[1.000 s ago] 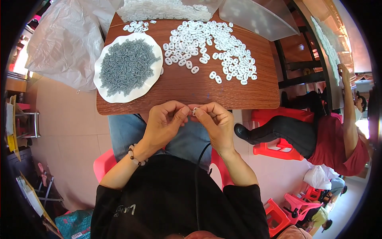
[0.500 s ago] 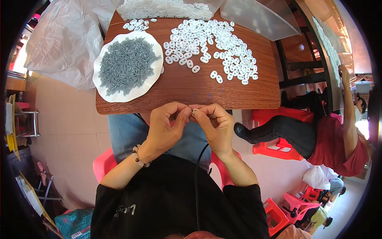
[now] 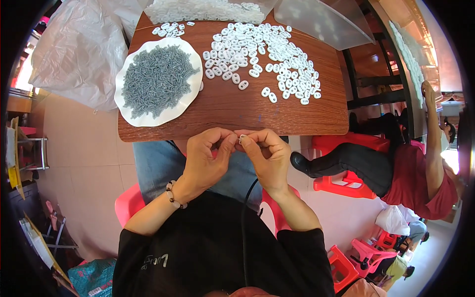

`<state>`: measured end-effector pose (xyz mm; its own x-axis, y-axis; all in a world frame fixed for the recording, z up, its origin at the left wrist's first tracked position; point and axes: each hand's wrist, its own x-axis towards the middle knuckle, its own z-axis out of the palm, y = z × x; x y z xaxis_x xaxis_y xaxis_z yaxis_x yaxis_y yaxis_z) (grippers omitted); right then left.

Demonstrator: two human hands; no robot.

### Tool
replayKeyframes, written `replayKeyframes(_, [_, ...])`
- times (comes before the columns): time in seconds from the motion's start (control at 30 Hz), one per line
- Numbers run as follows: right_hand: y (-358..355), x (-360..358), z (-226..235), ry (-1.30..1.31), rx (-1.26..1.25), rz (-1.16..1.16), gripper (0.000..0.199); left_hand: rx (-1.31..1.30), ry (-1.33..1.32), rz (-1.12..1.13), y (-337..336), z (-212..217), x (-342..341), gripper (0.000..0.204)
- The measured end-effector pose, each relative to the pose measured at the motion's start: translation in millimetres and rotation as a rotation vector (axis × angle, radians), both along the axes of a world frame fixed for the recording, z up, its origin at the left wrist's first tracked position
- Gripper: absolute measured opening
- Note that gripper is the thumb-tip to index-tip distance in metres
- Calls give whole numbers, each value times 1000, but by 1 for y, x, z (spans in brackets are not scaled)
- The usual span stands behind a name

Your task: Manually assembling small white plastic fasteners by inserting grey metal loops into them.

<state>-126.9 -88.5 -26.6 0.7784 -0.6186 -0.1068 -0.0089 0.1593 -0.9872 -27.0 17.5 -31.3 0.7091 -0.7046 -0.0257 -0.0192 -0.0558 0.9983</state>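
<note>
My left hand [image 3: 208, 161] and my right hand [image 3: 264, 156] meet fingertip to fingertip just below the near edge of a brown wooden table [image 3: 232, 106]. Between the pinched fingers sits a small white plastic piece [image 3: 242, 140], mostly hidden; which hand carries it is unclear. A beaded bracelet circles my left wrist. On the table, a white plate [image 3: 148, 119] holds a heap of small grey springs [image 3: 157, 79]. Several white oval plastic pieces [image 3: 267, 49] lie spread over the table's right half.
A clear plastic bag [image 3: 79, 49] bulges left of the table, another plastic sheet [image 3: 316, 20] lies at the back right. A person in a red shirt [image 3: 415, 173] sits to my right on a red stool [image 3: 341, 180]. More red stools [image 3: 363, 252] stand lower right.
Both hands stay pinched together at the table's near edge; the fingers have shifted only slightly around the small piece.
</note>
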Motion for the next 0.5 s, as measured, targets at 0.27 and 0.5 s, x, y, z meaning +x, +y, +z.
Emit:
replayKeyframes(0.27, [-2, -1, 0, 0, -5, 8, 4, -25, -42, 23, 0, -3, -2, 10])
replayKeyframes(0.5, [-2, 0, -1, 0, -17, 13, 4, -17, -61, 20, -1, -1, -1, 10])
